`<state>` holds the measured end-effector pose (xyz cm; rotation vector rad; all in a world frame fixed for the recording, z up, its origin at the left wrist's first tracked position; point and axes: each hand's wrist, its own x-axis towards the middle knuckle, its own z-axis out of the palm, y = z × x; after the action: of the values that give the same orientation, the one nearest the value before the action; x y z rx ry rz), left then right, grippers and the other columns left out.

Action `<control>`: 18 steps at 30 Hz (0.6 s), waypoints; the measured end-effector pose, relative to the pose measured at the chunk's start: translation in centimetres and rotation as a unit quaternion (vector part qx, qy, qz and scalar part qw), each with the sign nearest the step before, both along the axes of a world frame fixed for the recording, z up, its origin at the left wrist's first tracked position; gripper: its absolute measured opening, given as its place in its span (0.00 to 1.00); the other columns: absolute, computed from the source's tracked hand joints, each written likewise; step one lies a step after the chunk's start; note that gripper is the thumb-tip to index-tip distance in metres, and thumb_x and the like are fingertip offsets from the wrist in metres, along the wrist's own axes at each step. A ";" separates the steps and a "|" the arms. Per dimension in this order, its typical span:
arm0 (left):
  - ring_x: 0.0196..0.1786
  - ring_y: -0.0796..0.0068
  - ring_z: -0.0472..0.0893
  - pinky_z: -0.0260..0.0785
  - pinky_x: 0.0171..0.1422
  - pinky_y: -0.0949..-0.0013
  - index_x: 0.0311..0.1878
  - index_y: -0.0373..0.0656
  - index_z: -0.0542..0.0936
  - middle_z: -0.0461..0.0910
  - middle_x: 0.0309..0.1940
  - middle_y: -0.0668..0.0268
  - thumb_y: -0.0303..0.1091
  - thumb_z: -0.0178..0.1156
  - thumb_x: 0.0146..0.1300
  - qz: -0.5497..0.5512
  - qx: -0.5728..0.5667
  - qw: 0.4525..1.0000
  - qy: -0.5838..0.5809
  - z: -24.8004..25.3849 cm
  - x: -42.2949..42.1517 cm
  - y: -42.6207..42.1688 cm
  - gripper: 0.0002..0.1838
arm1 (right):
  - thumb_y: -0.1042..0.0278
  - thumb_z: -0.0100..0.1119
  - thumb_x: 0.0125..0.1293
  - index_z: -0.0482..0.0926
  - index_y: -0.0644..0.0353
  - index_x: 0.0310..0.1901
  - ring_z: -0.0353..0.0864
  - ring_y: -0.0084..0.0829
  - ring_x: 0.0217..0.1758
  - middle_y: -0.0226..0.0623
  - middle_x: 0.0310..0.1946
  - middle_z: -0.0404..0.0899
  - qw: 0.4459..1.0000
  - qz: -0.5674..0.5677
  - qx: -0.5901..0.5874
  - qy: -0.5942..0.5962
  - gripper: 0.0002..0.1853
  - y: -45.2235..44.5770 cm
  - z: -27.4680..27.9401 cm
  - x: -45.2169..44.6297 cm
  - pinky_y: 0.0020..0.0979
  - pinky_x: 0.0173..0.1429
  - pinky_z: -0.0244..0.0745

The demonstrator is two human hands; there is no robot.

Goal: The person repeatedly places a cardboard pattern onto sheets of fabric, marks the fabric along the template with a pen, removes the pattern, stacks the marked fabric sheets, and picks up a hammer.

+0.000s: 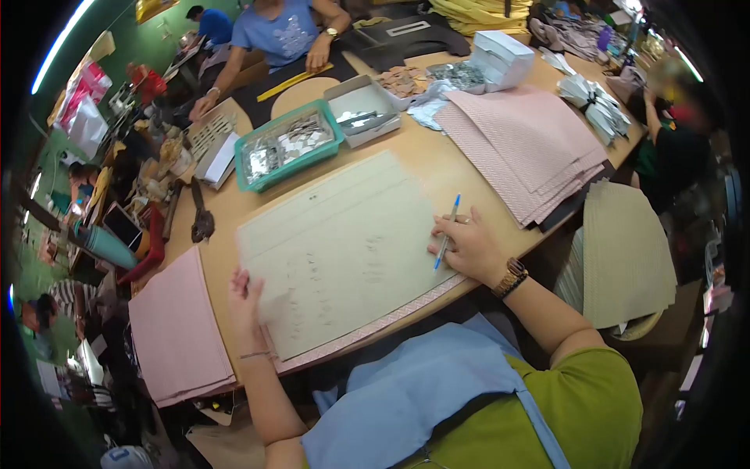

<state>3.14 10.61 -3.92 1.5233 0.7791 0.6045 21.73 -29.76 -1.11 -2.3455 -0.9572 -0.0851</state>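
Observation:
A pale green-grey sheet (344,250) with small dark marks in rows lies flat on the table before me. Pink patterned material (383,320) shows from under its near edge. My right hand (473,248) rests over the sheet's right edge, closed around a blue-and-white pen (447,234). At the left edge of the sheet is my left hand (248,303), slightly blurred, fingers apart and no object visible in it. Left of it lies a stack of pink sheets (180,324).
A teal basket (337,141) of small pieces and a grey box (394,117) stand beyond the sheet. More pink sheets (523,141) lie at the far right. Dark scissors (201,219) sit at left. Across the table, a person in blue (277,35) works with both hands.

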 end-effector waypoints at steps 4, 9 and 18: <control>0.66 0.67 0.69 0.68 0.66 0.67 0.71 0.33 0.58 0.65 0.67 0.55 0.23 0.62 0.62 0.022 -0.112 0.984 -0.135 3.3 -0.1 -1.7 0.36 | 0.60 0.62 0.64 0.79 0.58 0.45 0.80 0.42 0.45 0.40 0.36 0.83 0.997 -0.020 0.050 0.061 0.13 0.2 0.0 0.9 0.52 0.66 0.60; 0.65 0.62 0.71 0.67 0.67 0.60 0.70 0.36 0.61 0.68 0.66 0.56 0.32 0.59 0.66 -0.057 -0.196 0.978 -0.053 3.8 -3.3 -3.2 0.31 | 0.61 0.61 0.64 0.79 0.59 0.38 0.79 0.47 0.37 0.47 0.30 0.80 0.980 -0.100 0.165 0.045 0.10 1.2 -1.1 1.9 0.44 0.51 0.70; 0.67 0.55 0.68 0.59 0.72 0.52 0.70 0.39 0.65 0.69 0.67 0.57 0.50 0.49 0.72 0.111 -0.259 0.920 -0.273 8.4 -11.6 3.5 0.31 | 0.71 0.58 0.60 0.73 0.57 0.37 0.78 0.46 0.35 0.43 0.28 0.77 0.990 -0.003 0.125 0.071 0.05 5.9 -1.4 1.9 0.42 0.39 0.73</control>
<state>-8.47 14.09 4.46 0.7283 0.6101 0.8637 23.60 -23.88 -2.48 -2.0936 -0.8189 -0.0375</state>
